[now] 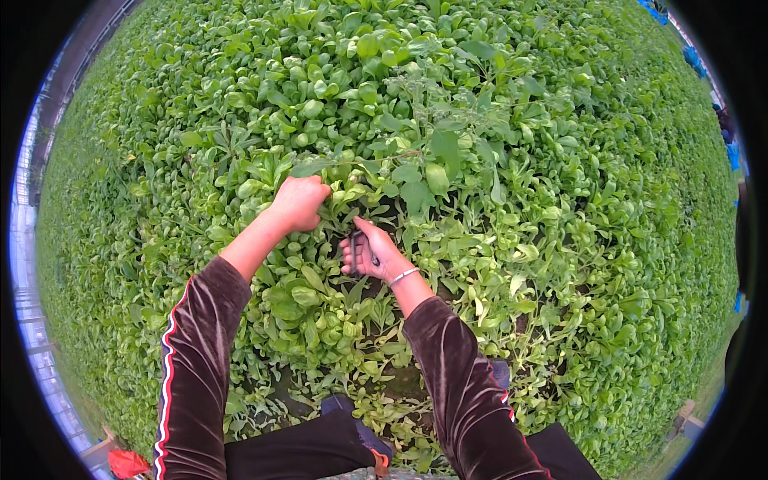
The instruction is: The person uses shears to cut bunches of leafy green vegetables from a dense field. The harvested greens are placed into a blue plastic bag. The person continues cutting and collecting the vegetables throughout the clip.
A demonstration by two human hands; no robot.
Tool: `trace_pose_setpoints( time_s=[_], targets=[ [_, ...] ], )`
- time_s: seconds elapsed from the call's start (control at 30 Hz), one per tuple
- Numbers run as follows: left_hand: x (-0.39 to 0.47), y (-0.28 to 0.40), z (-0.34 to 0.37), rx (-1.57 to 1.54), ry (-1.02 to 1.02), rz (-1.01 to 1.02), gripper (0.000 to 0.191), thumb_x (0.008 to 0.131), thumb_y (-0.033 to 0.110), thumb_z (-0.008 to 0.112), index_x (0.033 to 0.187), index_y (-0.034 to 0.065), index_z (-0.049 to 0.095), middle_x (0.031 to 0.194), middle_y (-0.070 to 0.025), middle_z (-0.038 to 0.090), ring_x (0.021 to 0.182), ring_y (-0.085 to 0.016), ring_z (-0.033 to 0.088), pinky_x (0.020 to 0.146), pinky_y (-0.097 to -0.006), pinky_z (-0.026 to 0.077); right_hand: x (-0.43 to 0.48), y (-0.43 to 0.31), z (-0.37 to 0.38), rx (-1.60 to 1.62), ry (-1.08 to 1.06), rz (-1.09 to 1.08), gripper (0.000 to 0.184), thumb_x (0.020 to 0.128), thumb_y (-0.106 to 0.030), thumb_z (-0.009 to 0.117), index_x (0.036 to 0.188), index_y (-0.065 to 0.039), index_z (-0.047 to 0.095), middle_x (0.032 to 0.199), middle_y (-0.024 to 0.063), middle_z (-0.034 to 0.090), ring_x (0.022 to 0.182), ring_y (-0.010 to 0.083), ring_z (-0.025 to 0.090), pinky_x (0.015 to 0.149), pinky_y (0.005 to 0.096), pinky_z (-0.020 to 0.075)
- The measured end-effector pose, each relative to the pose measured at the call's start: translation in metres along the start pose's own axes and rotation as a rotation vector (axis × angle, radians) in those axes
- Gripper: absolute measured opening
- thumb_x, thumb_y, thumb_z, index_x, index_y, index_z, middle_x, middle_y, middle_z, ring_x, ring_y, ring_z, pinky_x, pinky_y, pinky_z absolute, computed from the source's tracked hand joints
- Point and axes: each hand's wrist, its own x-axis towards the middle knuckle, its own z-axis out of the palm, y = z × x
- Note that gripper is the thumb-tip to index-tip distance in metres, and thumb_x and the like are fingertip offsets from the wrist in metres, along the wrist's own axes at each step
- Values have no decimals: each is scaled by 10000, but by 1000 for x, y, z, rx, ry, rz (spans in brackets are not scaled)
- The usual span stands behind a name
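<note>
My left hand (301, 203) is closed in a fist at the level of the leaf tops, its fingers curled around part of a leafy plant (347, 193); the gripped part is mostly hidden. Just right of it and lower, my right hand (373, 249) holds a small dark hand tool (354, 255), perhaps scissors, against the palm and fingers. Its working end is lost among the leaves. A tall weed (445, 147) with broad leaves and fine seed heads leans over the low greens, beyond both hands. One of its leaves (311, 168) overhangs my left knuckles.
Dense leafy greens (210, 108) spread out on all sides. Thinner, paler plants (480, 300) and patches of dark soil (402, 383) lie near my shoes (366, 435). A red bag-like item (128, 464) sits at lower left. Blue items (693, 60) line the right edge.
</note>
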Motion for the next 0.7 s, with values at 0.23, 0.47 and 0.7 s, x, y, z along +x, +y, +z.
trace_pose_setpoints(
  time_s=[0.23, 0.47, 0.7],
  targets=[
    [-28, 2, -31, -291, 160, 7, 329, 603, 152, 704, 916, 63, 656, 956, -156, 652, 883, -349, 639, 786, -423, 522, -65, 31, -8, -174, -18, -155, 503, 934, -528, 503, 804, -48, 575, 598, 33, 575, 499, 161, 589, 515, 338, 557],
    [-6, 33, -41, -121, 137, 346, 275, 578, 160, 708, 847, 105, 690, 1228, -135, 562, 1141, -340, 540, 918, -461, 463, -85, 22, -28, 1, 46, -143, 541, 944, -542, 470, 925, -14, 589, 754, 96, 621, 646, 234, 647, 663, 451, 600],
    [48, 39, -11, -213, 45, 337, 403, 583, 194, 724, 967, 82, 683, 1052, -150, 617, 962, -368, 598, 865, -437, 487, -59, -15, -31, -116, 141, -121, 531, 918, -565, 514, 814, -46, 557, 607, 29, 537, 499, 170, 538, 491, 345, 509]
  ],
)
